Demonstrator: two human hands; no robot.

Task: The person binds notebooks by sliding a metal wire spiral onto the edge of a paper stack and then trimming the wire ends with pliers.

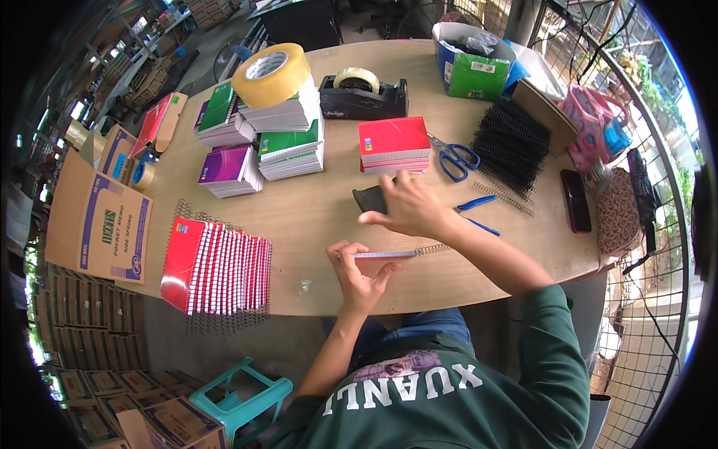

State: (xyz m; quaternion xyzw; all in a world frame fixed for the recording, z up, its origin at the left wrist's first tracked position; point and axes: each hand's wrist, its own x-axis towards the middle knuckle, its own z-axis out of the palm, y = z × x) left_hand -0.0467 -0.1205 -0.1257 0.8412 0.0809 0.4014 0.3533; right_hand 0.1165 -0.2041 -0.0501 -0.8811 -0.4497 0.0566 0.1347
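Observation:
My left hand (355, 277) pinches a thin memo pad (385, 254) edge-on near the table's front edge. A dark wire coil (432, 248) sticks out from the pad's right end. Above and beyond it, my right hand (407, 206) is spread, thumb out to the left and fingers pointing away. Beside its fingers lies a dark, flat-looking block (368, 200), partly hidden by the hand; whether they touch I cannot tell. Blue-handled pliers (479, 203) rest open to the right, partly behind my right forearm. Farther back sits a stack of red pads (394, 142).
Blue scissors (458, 163) lie beside a pile of black coils (512, 138). Several red coil-bound pads (224, 269) stand in a row at left. Purple and green pad stacks (292, 153), a tape roll (273, 75), a tape dispenser (364, 99), a phone (576, 202) and a carton (97, 217) surround the work area.

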